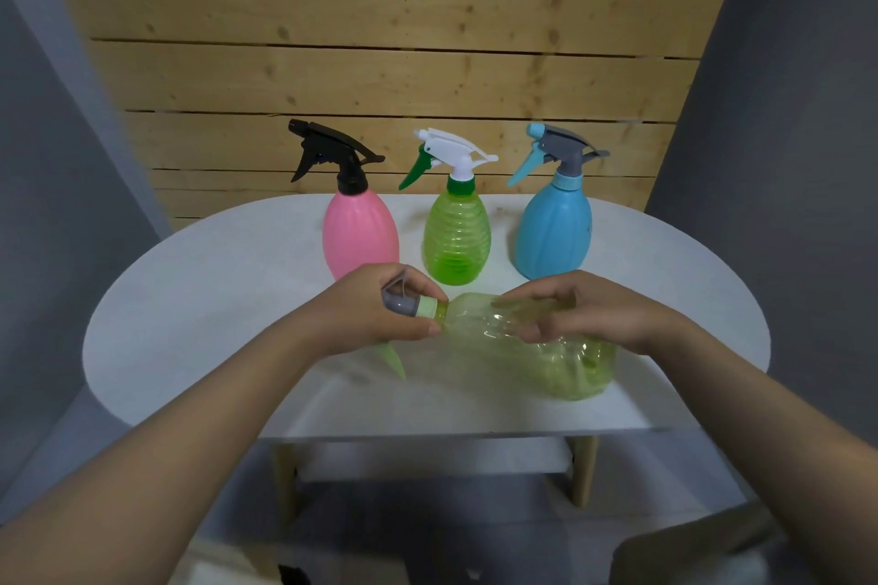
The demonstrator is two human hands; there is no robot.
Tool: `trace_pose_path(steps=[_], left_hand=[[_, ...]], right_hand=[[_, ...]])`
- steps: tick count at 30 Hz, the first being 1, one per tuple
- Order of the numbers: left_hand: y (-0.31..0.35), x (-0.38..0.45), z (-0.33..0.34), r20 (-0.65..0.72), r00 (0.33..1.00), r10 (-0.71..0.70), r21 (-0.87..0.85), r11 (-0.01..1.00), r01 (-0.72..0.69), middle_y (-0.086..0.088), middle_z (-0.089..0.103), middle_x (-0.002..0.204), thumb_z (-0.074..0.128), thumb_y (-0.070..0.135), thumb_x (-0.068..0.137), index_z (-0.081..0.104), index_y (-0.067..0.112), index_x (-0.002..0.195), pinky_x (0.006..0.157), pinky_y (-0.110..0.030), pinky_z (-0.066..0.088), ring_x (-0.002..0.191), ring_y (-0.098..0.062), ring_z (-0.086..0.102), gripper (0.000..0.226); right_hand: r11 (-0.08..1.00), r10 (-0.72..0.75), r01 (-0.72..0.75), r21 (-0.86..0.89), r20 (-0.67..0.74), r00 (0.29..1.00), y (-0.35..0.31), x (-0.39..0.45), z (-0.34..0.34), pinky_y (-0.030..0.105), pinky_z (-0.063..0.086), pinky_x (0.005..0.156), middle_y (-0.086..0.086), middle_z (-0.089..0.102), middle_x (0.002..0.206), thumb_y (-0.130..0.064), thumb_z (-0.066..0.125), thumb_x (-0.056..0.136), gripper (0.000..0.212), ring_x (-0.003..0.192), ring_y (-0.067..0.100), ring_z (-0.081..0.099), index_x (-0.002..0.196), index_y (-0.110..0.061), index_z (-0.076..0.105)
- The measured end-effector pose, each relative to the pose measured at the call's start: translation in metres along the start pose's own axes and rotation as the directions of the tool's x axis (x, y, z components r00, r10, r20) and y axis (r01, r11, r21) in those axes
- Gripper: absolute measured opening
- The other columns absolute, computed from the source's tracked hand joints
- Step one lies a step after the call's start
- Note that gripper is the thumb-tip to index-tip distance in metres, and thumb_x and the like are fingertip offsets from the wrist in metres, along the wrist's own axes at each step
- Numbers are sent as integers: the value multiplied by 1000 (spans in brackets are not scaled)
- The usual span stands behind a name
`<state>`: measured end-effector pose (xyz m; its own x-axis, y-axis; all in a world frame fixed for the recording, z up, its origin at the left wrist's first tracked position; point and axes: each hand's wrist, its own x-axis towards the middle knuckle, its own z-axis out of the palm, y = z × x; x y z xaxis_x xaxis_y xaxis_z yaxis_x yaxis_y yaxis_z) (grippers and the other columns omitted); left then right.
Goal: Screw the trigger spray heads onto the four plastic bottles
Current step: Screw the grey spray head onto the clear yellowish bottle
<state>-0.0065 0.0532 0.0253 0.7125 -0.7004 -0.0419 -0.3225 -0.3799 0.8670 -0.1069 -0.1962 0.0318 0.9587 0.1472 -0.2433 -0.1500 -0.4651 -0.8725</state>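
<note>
Three capped bottles, pink (360, 235), green (456, 238) and blue (553, 230), stand at the table's (190, 323) back; near the front, the left hand (375, 316) grips the last spray head (413, 302); the right hand (589, 314) grips the pale green bottle (546, 356) lying sideways, seemingly the final one.

Pink bottle (360, 233), ribbed green bottle (456, 235), blue bottle (553, 233), white table (214, 299).

Spray head (404, 302) mostly hidden, apparently, under left hand (375, 314).
</note>
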Motion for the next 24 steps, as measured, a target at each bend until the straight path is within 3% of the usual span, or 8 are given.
trace_pose_path(steps=[4,7,10,12,15,18,21,24], left_hand=[[-3,-3,-1,-17,1000,-10,30,1000,11,11,64,93,80,34,61,68,42,82,68,-14,46,85,-1,59,26],[-6,-6,-3,-67,998,-2,31,1000,4,12,65,87,81,28,63,69,41,78,59,-5,44,74,9,58,23],[-9,-8,-12,-167,979,-115,-119,988,96,13,60,66,79,19,68,69,31,81,40,-9,37,46,5,52,20],[-11,-9,-21,-187,961,-205,-205,965,166,14,54,47,75,16,72,68,26,89,33,-12,28,36,1,43,21],[-13,-14,-29,-142,967,-212,-191,964,184,16,52,42,73,15,76,66,25,94,33,-13,25,36,-1,41,22],[-12,-19,-28,-150,971,-187,-184,970,158,20,55,48,74,13,74,66,26,90,34,-13,28,39,0,44,22],[-8,-20,-26,-166,971,-169,-215,968,132,17,55,52,75,13,73,67,25,89,35,-13,28,39,0,44,22],[-5,-20,-25,-174,971,-165,-197,972,130,8,54,64,74,11,74,66,23,89,35,-12,30,39,2,44,21]], right_hand=[[994,39,-48,97,87,995,1,3,2,35,46,96,16,67,118,-20,68,71,46,103,22,64,117,-17,65],[993,-9,13,116,-33,999,0,2,1,30,47,97,6,62,125,-26,73,71,54,108,14,63,123,-27,57],[940,-38,84,331,-143,989,-1,-1,-5,35,46,98,7,56,130,-17,74,70,57,112,17,59,123,-28,55],[876,-47,103,471,-129,991,0,-3,-7,37,51,94,10,57,125,-6,67,69,60,106,23,61,124,-25,54],[876,-47,116,468,-156,987,0,-1,-4,33,58,76,19,60,113,1,58,80,49,98,26,64,123,-21,54],[904,9,71,421,-185,983,1,0,-4,35,60,66,22,63,106,-25,61,79,43,89,30,66,121,-16,58],[932,132,-59,357,-183,974,1,1,-1,32,56,52,26,69,94,-60,54,69,68,66,31,70,113,-9,61],[948,190,-134,290,-176,966,5,4,3,30,54,49,29,71,86,-73,43,66,80,56,31,68,104,-5,64]])
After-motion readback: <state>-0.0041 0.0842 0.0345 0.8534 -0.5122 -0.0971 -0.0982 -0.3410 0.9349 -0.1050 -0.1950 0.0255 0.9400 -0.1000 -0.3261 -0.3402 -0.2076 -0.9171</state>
